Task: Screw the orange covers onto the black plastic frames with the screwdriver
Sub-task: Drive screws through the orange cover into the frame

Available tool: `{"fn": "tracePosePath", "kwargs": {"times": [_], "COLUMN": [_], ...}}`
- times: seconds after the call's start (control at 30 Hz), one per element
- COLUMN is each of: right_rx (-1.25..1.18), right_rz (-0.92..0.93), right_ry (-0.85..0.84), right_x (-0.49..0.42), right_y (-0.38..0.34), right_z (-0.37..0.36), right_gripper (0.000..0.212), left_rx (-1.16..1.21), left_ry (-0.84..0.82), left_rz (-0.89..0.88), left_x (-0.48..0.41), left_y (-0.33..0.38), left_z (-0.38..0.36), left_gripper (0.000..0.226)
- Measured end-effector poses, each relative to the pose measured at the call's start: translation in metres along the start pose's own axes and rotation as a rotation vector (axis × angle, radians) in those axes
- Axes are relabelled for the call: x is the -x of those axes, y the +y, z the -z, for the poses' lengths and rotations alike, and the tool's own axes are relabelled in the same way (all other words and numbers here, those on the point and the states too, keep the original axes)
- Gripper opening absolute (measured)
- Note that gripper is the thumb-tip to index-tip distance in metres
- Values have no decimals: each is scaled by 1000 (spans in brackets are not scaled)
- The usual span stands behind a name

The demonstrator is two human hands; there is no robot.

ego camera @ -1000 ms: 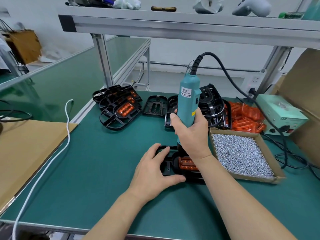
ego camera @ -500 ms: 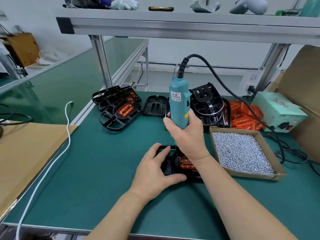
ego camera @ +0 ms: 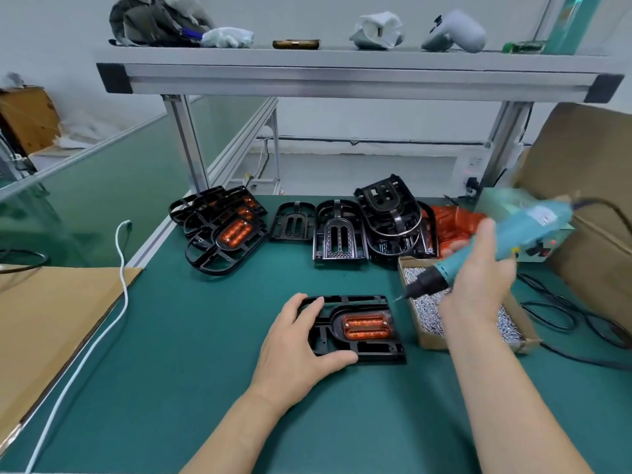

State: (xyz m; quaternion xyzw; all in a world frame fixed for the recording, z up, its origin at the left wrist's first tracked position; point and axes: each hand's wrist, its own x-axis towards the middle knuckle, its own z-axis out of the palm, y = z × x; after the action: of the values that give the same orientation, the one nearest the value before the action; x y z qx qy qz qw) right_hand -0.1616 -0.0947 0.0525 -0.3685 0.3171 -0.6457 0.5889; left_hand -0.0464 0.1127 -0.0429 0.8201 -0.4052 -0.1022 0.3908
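A black plastic frame [ego camera: 355, 352] lies on the green mat in front of me with an orange cover [ego camera: 366, 326] seated in it. My left hand [ego camera: 301, 347] grips the frame's left end, thumb along its near edge. My right hand [ego camera: 478, 278] holds the teal electric screwdriver [ego camera: 526, 230], tilted so its black tip points down-left over the screw box [ego camera: 427, 340], off to the right of the frame. The tool is motion-blurred.
A pile of frames with orange covers [ego camera: 222, 230] sits at the back left. Bare black frames [ego camera: 342, 234] and a stack [ego camera: 393, 217] stand at the back middle, loose orange covers [ego camera: 451, 224] beside them. Cables trail at right; a white cord [ego camera: 119, 268] runs at left.
My right hand lifted the screwdriver off the frame and swung it right, tipping it over the screw box. The orange cover is now uncovered. My left hand stayed on the frame.
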Motion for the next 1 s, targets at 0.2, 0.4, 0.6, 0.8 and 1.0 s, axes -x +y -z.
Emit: {"fn": "tracePosePath", "kwargs": {"times": [0.2, 0.4, 0.6, 0.8, 1.0], "right_rx": [230, 394, 512, 534, 545], "right_rz": [0, 124, 133, 133, 152], "right_ry": [240, 176, 169, 160, 157], "right_x": [-19, -17, -20, -17, -17], "right_y": [22, 40, 47, 45, 44], "right_z": [67, 77, 78, 80, 79], "right_gripper": [25, 33, 35, 47, 48], "left_rx": [-9, -23, -14, 93, 90], "left_ry": [9, -17, -36, 72, 266], "left_rz": [-11, -38, -45, -11, 51], "left_x": [-1, -2, -1, 2, -13], "left_y": [-1, 0, 0, -1, -4], "left_z": [-1, 1, 4, 3, 9], "left_gripper": [118, 122, 117, 114, 113]}}
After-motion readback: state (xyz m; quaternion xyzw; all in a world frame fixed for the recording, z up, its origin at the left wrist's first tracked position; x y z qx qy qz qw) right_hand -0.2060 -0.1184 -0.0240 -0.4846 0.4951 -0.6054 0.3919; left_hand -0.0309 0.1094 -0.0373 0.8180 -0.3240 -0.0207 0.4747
